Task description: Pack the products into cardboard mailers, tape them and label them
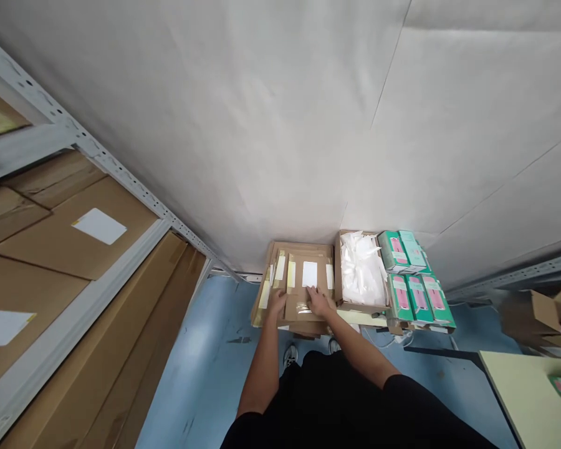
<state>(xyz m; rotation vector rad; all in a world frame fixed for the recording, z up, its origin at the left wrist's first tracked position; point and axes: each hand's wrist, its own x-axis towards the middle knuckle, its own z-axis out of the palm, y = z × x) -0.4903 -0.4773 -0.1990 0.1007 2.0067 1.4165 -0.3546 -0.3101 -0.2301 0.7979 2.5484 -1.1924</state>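
My right hand (320, 302) lies on the top flat cardboard piece (295, 304), its fingers loosely spread and gripping nothing, the tips at the near edge of a white label (310, 273). My left hand (277, 304) is at the left edge of that same piece, fingers bent; whether they pinch it, I cannot tell. The piece sits directly under my right hand, on a stack of more cardboard (272, 251) reaching out beyond my left hand. Just right of my right hand stands an open box (338, 269) filled with white plastic bags (362, 274); past that are green boxes (416, 298). Well left of my left hand, larger cartons (75, 240) fill a shelf (135, 265).
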